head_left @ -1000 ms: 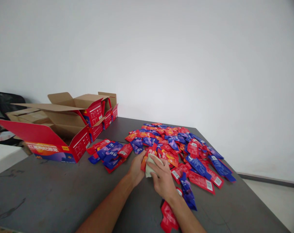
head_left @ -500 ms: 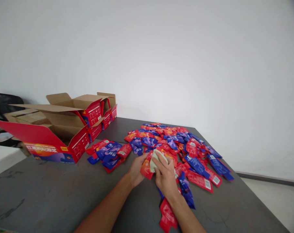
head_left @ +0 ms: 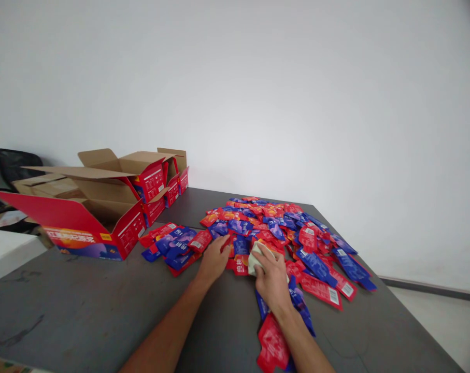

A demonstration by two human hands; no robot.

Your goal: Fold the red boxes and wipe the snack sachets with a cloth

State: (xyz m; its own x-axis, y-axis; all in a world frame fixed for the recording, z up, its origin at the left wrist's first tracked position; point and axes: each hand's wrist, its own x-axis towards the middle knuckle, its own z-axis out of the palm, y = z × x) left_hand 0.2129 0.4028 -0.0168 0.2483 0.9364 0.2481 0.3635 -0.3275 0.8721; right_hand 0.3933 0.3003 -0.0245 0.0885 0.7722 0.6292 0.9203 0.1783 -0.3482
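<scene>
My right hand [head_left: 272, 272] grips a folded pale cloth [head_left: 255, 259], pressed down at the near edge of the large pile. A red sachet [head_left: 241, 265] with white lettering lies just left of the cloth. My left hand [head_left: 213, 260] is open, its fingertips beside the red and blue sachets [head_left: 240, 245] at the left edge of that pile. Below my right forearm lie a red sachet [head_left: 273, 339] and a blue sachet [head_left: 301, 305], both partly covered by it. To the left of my left hand rests a smaller group of sachets [head_left: 176, 243].
Open red cardboard boxes [head_left: 131, 233] with raised flaps stand along the left of the dark table [head_left: 102, 311]. A white surface [head_left: 9, 254] juts in at far left, near a black chair [head_left: 19, 163]. A white wall [head_left: 258, 103] rises behind the table.
My left hand has let go of the red and orange sachet and shifted slightly left. My right hand and the cloth have moved slightly right.
</scene>
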